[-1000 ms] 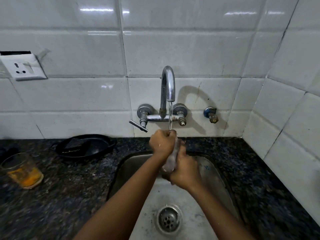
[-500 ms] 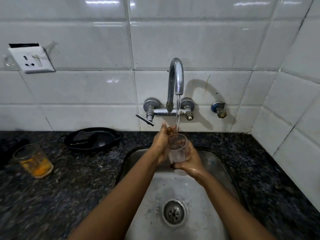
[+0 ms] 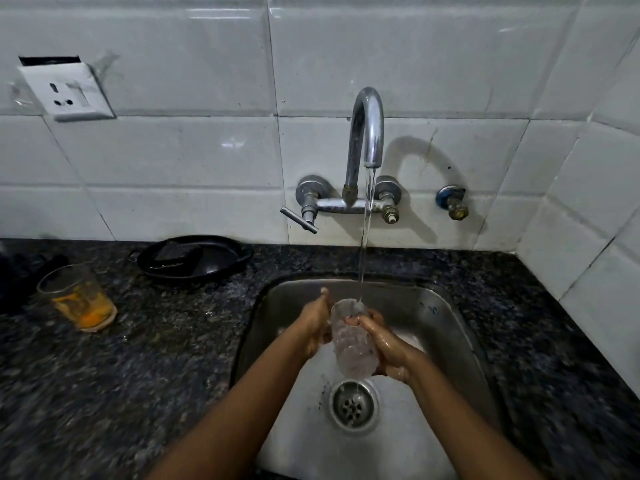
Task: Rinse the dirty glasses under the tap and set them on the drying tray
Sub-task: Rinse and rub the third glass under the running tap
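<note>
2 hands held 1 glass (image 3: pixel 353 339) over the sink (image 3: pixel 446 306), above the drain (image 3: pixel 353 403) and toward the basin's back wall. The glass was tipped with its mouth down toward the drain and its base up under the stream from the tap (image 3: pixel 367 133), which seemed meant to wash the outside while the water inside ran out; water spilled from the mouth into the drain. The left hand (image 3: pixel 317 323) pressed flat against the glass's left side with its thumb raised, and the right hand (image 3: pixel 384 344) wrapped the other side, fingers (image 3: pixel 355 320) curled across the front, so the wet glass was clamped between both palms, likely against slipping. A 2nd glass (image 3: pixel 78 296), with orange dregs, stood near the counter's (image 3: pixel 173 341) left edge, apparently waiting its turn. A black pan (image 3: pixel 194 259) lay at the counter's back edge, left of the sink. No drying tray was in view.
</note>
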Action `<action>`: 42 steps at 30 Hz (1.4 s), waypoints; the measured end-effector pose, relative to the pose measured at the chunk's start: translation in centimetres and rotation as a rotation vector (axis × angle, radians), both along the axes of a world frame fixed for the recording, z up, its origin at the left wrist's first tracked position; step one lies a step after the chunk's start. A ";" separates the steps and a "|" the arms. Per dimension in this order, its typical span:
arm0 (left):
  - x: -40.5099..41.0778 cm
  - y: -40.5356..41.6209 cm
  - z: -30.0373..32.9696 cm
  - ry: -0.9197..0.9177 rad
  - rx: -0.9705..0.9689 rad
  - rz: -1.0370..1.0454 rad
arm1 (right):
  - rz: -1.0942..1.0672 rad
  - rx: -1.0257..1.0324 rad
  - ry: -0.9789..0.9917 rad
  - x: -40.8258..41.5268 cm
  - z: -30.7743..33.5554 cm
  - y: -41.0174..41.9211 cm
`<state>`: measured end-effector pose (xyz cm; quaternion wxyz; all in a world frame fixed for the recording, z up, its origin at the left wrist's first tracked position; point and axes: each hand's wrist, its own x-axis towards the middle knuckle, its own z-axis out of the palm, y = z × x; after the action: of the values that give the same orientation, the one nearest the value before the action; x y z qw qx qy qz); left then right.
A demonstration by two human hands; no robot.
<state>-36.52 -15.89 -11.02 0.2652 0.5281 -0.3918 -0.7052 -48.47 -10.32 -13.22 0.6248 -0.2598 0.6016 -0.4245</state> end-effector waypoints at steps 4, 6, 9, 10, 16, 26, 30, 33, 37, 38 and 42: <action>-0.6 0.3 -0.3 -0.021 -0.047 -0.043 | -0.038 0.124 -0.211 0.4 -0.1 -0.7; -1.5 0.8 0.1 -0.068 -0.172 -0.050 | -0.140 0.133 -0.368 0.0 0.6 -1.3; -2.7 1.9 0.0 -0.165 -0.681 -0.077 | -0.248 0.138 -0.535 -0.8 2.0 -2.9; -3.0 1.9 -0.1 -0.186 -0.848 -0.099 | -0.278 0.132 -0.586 -0.9 2.6 -3.4; -5.2 -0.2 2.7 -0.189 -0.775 0.107 | -0.432 -0.051 -0.408 -0.7 3.4 -5.3; -3.4 -1.7 7.1 0.215 -0.141 -0.227 | -0.160 -0.684 0.937 0.5 6.7 -0.6; -4.3 0.2 6.5 0.205 -0.267 -0.026 | -0.244 -0.526 0.711 1.0 7.9 -0.6; -4.6 2.5 4.6 0.163 -0.550 0.125 | -0.287 -0.461 0.365 0.7 8.1 -1.8; -4.2 3.6 3.8 0.170 -0.842 0.161 | -0.294 -0.452 0.371 0.7 7.6 -1.8; -4.0 3.7 3.7 0.148 -0.905 0.134 | -0.325 -0.489 0.379 0.7 7.3 -1.8; -2.3 3.0 3.1 0.256 -0.891 0.222 | -0.319 -0.625 0.392 -0.3 7.1 -2.0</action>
<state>-38.83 -12.87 -7.95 0.5855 0.3106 -0.5614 -0.4955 -48.73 -12.32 -6.09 0.3152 -0.4168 0.5841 -0.6211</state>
